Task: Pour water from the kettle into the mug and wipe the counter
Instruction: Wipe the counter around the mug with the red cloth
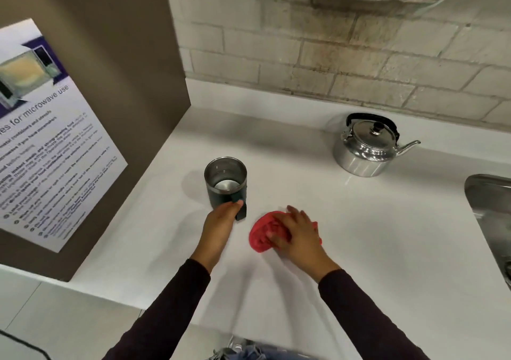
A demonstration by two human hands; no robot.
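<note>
The white bench point(345, 235) is being wiped. The kettle point(365, 149) is set down far back. The mug point(225, 184) is held at its handle by the left hand point(221, 221). The red cloth point(262, 235) is pressed flat under the open right hand point(296, 232). Pouring looks done.

Shared kitchen — white counter point(359, 221), tiled wall point(331, 55), sink point(489, 207), microwave-rules poster point(47, 138).

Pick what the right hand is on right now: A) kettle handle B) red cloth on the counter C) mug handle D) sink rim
B: the right hand lies flat on the red cloth on the counter, while the left hand grips the mug handle and the kettle stands untouched.
</note>
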